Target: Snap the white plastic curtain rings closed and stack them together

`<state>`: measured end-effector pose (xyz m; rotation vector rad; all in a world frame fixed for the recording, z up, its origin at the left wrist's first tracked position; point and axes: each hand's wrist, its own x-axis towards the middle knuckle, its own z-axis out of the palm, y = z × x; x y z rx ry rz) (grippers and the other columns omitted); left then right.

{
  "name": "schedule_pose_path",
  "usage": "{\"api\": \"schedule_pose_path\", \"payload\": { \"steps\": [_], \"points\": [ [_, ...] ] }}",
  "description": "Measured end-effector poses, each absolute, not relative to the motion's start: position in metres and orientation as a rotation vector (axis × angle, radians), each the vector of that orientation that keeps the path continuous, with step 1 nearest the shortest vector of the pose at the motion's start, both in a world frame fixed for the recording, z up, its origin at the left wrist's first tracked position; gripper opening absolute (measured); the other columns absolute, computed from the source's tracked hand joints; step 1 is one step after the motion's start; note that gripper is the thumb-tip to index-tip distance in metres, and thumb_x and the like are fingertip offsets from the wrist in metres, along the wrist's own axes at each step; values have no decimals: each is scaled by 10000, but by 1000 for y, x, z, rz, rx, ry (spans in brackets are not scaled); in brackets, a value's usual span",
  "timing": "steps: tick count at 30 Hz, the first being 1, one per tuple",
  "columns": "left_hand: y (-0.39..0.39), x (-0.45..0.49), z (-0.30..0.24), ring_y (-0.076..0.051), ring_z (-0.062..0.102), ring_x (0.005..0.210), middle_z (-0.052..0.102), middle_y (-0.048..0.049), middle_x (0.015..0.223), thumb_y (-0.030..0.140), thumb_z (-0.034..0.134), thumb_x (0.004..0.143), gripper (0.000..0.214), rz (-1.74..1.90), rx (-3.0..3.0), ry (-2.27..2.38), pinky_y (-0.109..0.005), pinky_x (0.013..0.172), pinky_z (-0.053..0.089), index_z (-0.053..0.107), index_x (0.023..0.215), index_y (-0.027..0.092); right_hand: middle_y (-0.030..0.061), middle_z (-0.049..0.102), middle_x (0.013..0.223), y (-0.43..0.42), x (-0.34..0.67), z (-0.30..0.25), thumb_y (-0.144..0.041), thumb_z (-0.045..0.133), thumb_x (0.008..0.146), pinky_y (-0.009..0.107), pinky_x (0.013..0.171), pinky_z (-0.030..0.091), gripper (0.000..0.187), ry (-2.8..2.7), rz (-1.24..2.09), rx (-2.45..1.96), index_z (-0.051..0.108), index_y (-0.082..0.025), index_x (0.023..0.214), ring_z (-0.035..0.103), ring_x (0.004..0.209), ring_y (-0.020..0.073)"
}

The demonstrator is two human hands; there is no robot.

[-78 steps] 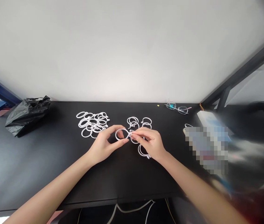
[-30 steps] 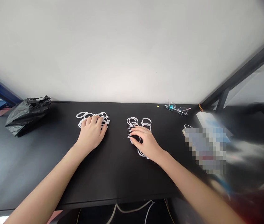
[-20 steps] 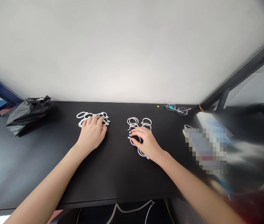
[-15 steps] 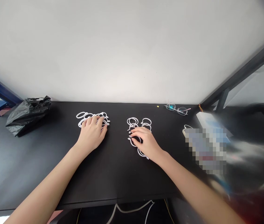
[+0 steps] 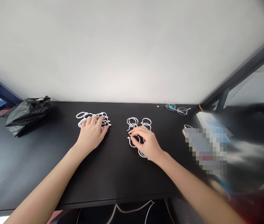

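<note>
Around half-hidden white rings [image 5: 132,126], black bag [image 5: 28,115], eyeglasses [image 5: 171,106]

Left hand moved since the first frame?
Yes. Judged against the black bag, the left hand has shifted left, closer to the bag, and slightly farther forward, now over the left pile of white rings.

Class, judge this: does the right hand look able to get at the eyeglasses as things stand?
Probably yes. The eyeglasses lie farther back than the right hand, and nothing visible blocks the tabletop between, though that hand is over white rings.
</note>
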<state>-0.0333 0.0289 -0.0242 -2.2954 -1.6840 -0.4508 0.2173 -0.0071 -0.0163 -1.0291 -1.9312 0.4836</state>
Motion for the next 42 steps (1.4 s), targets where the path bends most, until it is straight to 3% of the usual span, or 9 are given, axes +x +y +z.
{"api": "schedule_pose_path", "payload": {
  "steps": [15, 18, 21, 25, 31, 36, 42],
  "points": [
    [28, -33, -22, -390, 553, 1135, 594, -210, 1279, 433, 430, 976, 426, -486, -2294, -1687, -530, 946, 429, 592, 1226, 128, 28, 709, 755, -11, 215, -6, -159, 615, 863, 366, 717, 556, 117, -1759, 401, -983, 666, -236, 791, 653, 727, 197],
    [25, -27, -12, -394, 519, 1188, 551, -212, 1341, 419, 479, 965, 413, -655, -2340, -1672, -547, 976, 417, 572, 1248, 133, 20, 704, 744, -12, 215, -7, -175, 620, 867, 352, 701, 554, 101, -1750, 403, -1007, 677, -240, 814, 658, 705, 190],
    [18, -16, 0, -322, 533, 1188, 549, -161, 1349, 359, 531, 954, 315, -958, -2514, -1523, -518, 1032, 399, 567, 1217, 189, 9, 719, 761, -12, 214, -8, -165, 624, 873, 344, 756, 565, 127, -1759, 436, -1000, 693, -241, 948, 684, 727, 181],
    [4, -3, 7, -245, 592, 1108, 643, -110, 1200, 277, 566, 943, 216, -1210, -2846, -1245, -445, 1026, 426, 590, 1145, 204, 7, 725, 765, -13, 213, -9, -151, 615, 882, 317, 740, 561, 187, -1805, 445, -969, 693, -234, 1030, 684, 718, 167],
    [-9, 6, 6, -163, 631, 764, 698, -26, 801, 275, 612, 917, 120, -1201, -3291, -1180, -307, 768, 498, 650, 972, 175, -7, 703, 701, -15, 213, -8, -164, 623, 874, 302, 705, 558, 107, -1830, 465, -1001, 677, -233, 935, 681, 689, 164],
    [-12, 11, 7, -138, 620, 714, 691, -20, 783, 296, 545, 957, 206, -1318, -3346, -1469, -260, 710, 480, 665, 845, 172, -12, 677, 684, -14, 214, -7, -153, 629, 859, 281, 679, 555, 73, -1782, 443, -999, 649, -216, 891, 670, 644, 146],
    [-3, 9, 1, -146, 639, 737, 698, -19, 783, 391, 507, 976, 296, -1622, -3221, -1892, -248, 715, 487, 712, 961, 179, 24, 712, 778, -17, 213, -4, -185, 677, 857, 287, 702, 575, 76, -1764, 467, -931, 670, -194, 932, 698, 706, 155]
  ]
}}
